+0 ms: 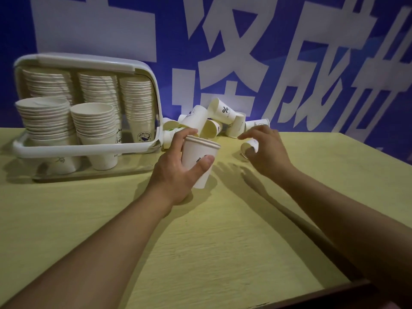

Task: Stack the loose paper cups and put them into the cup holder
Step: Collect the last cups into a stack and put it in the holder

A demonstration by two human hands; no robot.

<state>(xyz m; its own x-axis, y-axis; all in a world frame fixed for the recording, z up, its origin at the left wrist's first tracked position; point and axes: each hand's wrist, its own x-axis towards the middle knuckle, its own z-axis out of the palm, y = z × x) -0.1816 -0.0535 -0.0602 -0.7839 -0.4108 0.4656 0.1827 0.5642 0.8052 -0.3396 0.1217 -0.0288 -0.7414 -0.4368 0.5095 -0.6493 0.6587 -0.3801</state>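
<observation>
My left hand [178, 168] grips a short stack of white paper cups [198, 161], held upright just above the table, with my thumb across its front. My right hand [265, 148] curls round a single white cup [250, 147] lying on its side on the table. Behind both hands lies a heap of several loose cups [214, 121], tumbled on their sides against the wall. At the left stands the white cup holder [89, 146], filled with tall stacks of cups in several columns.
The yellow wooden table [200, 230] stretches toward me; its right edge runs diagonally at the lower right. A blue banner with large white characters [245, 52] covers the wall right behind the heap and the holder.
</observation>
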